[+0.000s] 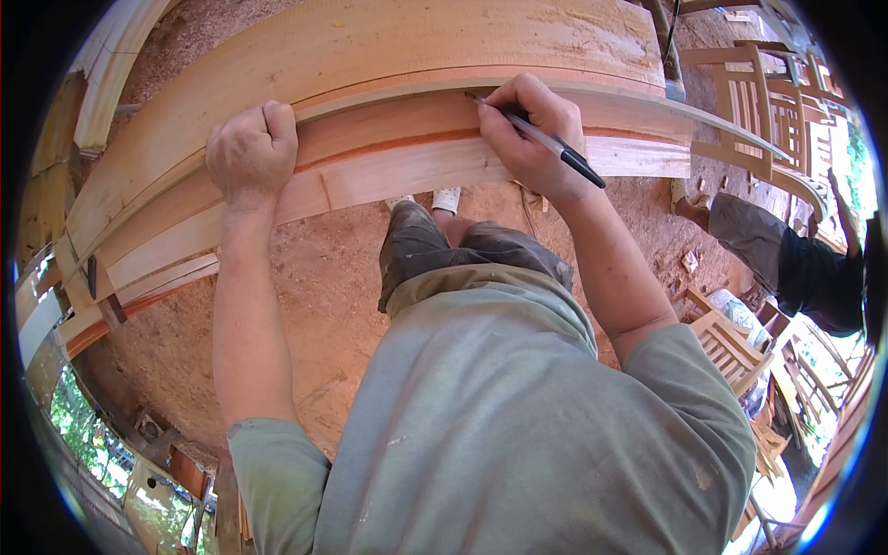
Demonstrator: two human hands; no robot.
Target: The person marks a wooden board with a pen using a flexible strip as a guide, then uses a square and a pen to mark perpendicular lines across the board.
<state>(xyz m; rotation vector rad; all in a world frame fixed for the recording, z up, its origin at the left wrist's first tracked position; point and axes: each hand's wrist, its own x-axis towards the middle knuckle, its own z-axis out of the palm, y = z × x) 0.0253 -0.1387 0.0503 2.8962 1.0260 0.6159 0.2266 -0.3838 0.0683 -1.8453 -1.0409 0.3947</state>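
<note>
My right hand (538,129) pinches a pen (577,165) with a clear barrel and a black end. Its tip meets the wood beside a long, thin wooden strip (379,99). My left hand (252,154) is closed in a fist over that strip farther left, with the fingertips hidden. Beneath both hands lies a plank (398,126) with a reddish streak along it. A paler board (388,168) runs along its near side, and a wide board (444,42) lies on the far side.
Wooden chairs (740,102) stand at the right, near another person in dark clothes (814,264). A slatted wooden piece (726,347) and wood scraps lie lower right. Reddish dirt ground (314,277) shows under the boards. Timber (106,74) rises at the upper left.
</note>
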